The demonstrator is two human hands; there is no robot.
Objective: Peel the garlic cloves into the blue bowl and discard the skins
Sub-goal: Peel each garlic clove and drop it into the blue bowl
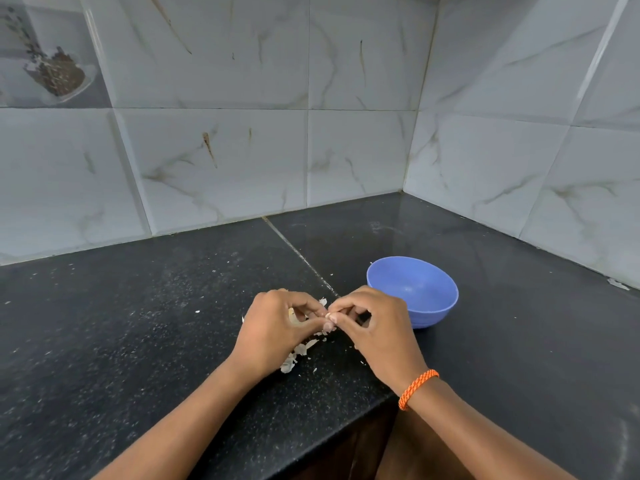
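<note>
1. Both hands meet low over the black countertop [138, 341], fingertips together: the left hand [277, 330] curls round a garlic clove [329, 317] that shows only as a pale sliver between the fingers, and the right hand [374, 327] pinches at the same clove with thumb and forefinger.
2. On the right wrist sits an orange braided band [417, 389].
3. Under and just behind the left hand lies a loose heap of papery garlic skins [298, 355], with small flakes scattered on the counter around it.
4. Just beyond the right hand stands the blue bowl [433, 299], upright on the counter; what shows of its inside looks bare, though the near part is hidden by the hand.
5. A seam in the stone [298, 254] runs back from the hands toward the wall.
6. Farther off, grey marbled wall tiles [346, 150] meet in a corner at the right, and one tile [52, 64] at the upper left carries a printed picture too blurred to make out.
</note>
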